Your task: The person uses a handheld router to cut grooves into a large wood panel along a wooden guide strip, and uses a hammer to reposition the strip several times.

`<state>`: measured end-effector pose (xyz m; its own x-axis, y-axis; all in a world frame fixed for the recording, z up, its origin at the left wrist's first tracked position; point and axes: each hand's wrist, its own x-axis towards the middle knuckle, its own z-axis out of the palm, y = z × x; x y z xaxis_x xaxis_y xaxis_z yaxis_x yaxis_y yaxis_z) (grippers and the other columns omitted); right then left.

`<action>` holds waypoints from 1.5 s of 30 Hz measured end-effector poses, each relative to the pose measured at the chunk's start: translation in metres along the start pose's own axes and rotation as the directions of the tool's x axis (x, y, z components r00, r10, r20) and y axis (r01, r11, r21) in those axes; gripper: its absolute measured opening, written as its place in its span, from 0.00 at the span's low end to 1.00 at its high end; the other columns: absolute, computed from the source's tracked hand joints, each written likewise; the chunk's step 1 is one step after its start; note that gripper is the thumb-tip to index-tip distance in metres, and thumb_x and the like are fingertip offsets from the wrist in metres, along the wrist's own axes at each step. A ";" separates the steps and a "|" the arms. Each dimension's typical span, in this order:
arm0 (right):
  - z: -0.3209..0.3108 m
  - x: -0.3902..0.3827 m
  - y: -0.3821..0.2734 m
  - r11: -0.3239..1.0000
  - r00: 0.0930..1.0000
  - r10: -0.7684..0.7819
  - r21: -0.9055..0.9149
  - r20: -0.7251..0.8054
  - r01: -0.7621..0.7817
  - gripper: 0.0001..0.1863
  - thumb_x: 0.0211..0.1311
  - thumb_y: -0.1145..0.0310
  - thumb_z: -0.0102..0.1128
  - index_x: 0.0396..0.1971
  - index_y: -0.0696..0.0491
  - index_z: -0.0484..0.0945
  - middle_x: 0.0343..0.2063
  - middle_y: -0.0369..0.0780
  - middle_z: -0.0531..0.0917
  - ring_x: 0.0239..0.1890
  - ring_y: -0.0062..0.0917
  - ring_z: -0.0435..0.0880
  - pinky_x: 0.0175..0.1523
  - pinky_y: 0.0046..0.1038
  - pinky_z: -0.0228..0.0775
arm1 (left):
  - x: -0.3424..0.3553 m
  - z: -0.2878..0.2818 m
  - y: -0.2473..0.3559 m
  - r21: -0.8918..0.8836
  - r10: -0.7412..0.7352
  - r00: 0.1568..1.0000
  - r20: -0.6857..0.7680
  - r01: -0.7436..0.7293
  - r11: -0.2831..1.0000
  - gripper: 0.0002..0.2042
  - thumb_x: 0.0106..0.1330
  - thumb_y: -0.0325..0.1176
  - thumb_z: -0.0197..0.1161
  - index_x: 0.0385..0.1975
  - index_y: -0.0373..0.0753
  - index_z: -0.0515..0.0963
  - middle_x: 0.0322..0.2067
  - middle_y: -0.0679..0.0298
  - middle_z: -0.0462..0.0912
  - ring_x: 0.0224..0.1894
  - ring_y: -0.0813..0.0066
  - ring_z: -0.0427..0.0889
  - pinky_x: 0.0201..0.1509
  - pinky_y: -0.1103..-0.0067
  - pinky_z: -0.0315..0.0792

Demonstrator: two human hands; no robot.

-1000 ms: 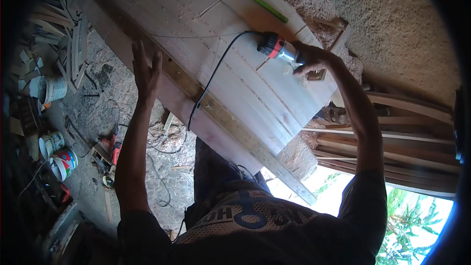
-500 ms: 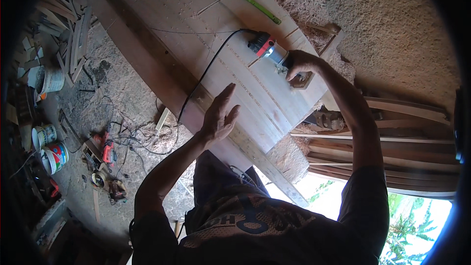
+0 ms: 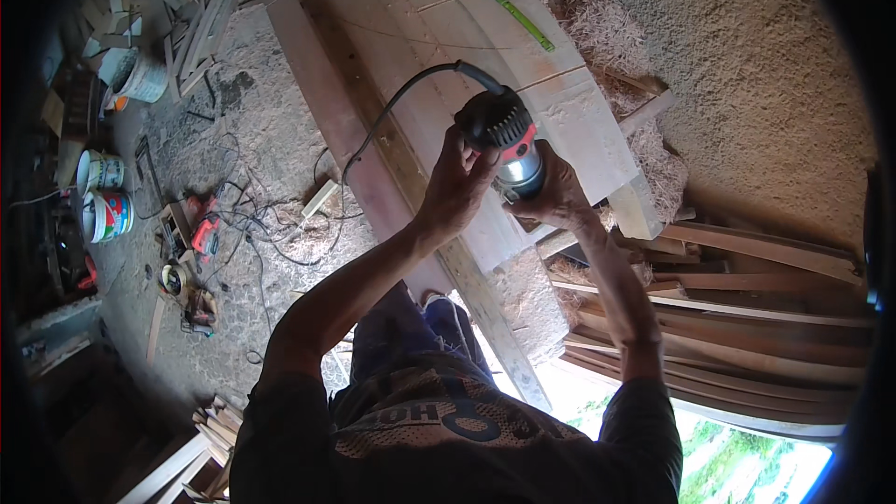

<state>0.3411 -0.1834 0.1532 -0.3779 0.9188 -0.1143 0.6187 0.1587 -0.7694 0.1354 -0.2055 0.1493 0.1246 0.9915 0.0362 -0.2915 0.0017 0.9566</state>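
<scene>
A trim router (image 3: 519,147), with a black top, a red band and a silver body, is held tilted above the wooden panel (image 3: 551,112). My left hand (image 3: 457,189) grips it on the near left, thumb and fingers against the black motor top. My right hand (image 3: 560,190) wraps round the lower silver body and base. The base and bit are mostly hidden by my right hand. A black power cord (image 3: 397,98) leaves the router's top, loops left over the panel and drops off its edge.
A green-handled hammer (image 3: 518,14) lies on the panel's far part. A long board (image 3: 420,196) runs along the panel's left side. Wood shavings (image 3: 616,37) heap beside the rough wall. Curved planks (image 3: 747,317) stack at right. Buckets (image 3: 110,215), cables and a red power tool (image 3: 203,229) sit on the floor at left.
My right hand has lifted the router off the panel and brought it nearer. My left hand, empty before, has moved up and taken hold of it. The view has shifted.
</scene>
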 end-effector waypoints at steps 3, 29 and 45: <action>0.012 -0.020 -0.005 0.981 0.996 0.080 0.179 -0.047 -0.070 0.44 0.34 0.63 0.84 0.55 0.54 0.68 0.44 0.44 0.86 0.47 0.32 0.87 0.52 0.33 0.80 | -0.017 0.003 0.023 0.104 0.062 0.998 0.010 -0.063 0.993 0.32 0.77 0.55 0.53 0.68 0.33 0.62 0.58 0.50 0.77 0.64 0.64 0.75 0.68 0.65 0.68; 0.068 -0.153 0.052 0.939 0.917 -0.328 0.027 -0.225 0.343 0.31 0.48 0.53 0.78 0.53 0.46 0.80 0.51 0.34 0.85 0.57 0.27 0.81 0.66 0.37 0.68 | -0.046 0.000 -0.054 0.802 0.316 0.942 -0.115 -0.100 0.590 0.25 0.80 0.45 0.47 0.68 0.37 0.68 0.66 0.40 0.68 0.71 0.48 0.66 0.73 0.62 0.62; 0.143 -0.174 0.157 -0.056 0.957 -0.120 0.960 0.265 -0.273 0.32 0.73 0.52 0.56 0.70 0.45 0.59 0.67 0.36 0.71 0.70 0.31 0.70 0.78 0.48 0.54 | -0.009 -0.097 -0.146 0.917 0.395 0.829 -0.395 0.334 0.218 0.27 0.76 0.41 0.45 0.73 0.42 0.61 0.73 0.39 0.56 0.77 0.40 0.49 0.80 0.51 0.36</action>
<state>0.4052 -0.3700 -0.0373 -0.6181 0.7644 -0.1833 -0.5933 -0.6066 -0.5291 0.0847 -0.2025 -0.0183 -0.3867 0.8744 0.2930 0.8479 0.2121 0.4859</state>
